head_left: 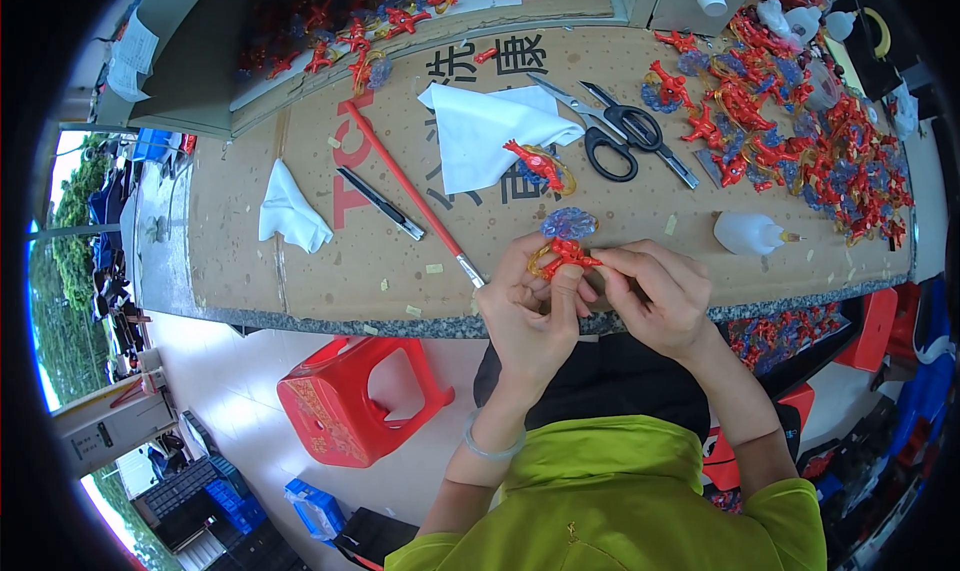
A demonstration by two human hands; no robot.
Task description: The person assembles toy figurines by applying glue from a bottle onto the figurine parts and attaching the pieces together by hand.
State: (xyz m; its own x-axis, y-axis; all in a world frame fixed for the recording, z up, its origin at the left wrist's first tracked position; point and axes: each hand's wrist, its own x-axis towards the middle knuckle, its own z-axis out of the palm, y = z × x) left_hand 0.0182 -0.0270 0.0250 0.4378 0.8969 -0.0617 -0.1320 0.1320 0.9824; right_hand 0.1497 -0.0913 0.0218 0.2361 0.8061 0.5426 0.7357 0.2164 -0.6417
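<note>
In front of me, over the table's near edge, my left hand (528, 323) grips a small red plastic figurine (570, 255) with amber loops and a clear blue piece on its far side. The thumb and fingers of my right hand (660, 296) are pinched at the figurine's right end. Whether those fingertips hold a further small part is hidden. Just beyond lies a similar red and amber figurine (540, 165), partly on a folded white cloth (475, 136). To the right of my hands, a white squeeze bottle (748, 233) with a thin tip rests on its side.
Black-handled scissors (612, 131), a utility knife (382, 203), a red-handled brush (405, 183) and another white cloth (293, 209) lie on the cardboard-covered table (230, 271). Figurines form a large pile (800, 141) at right; more fill the shelf (400, 16). A red stool (330, 411) stands below left.
</note>
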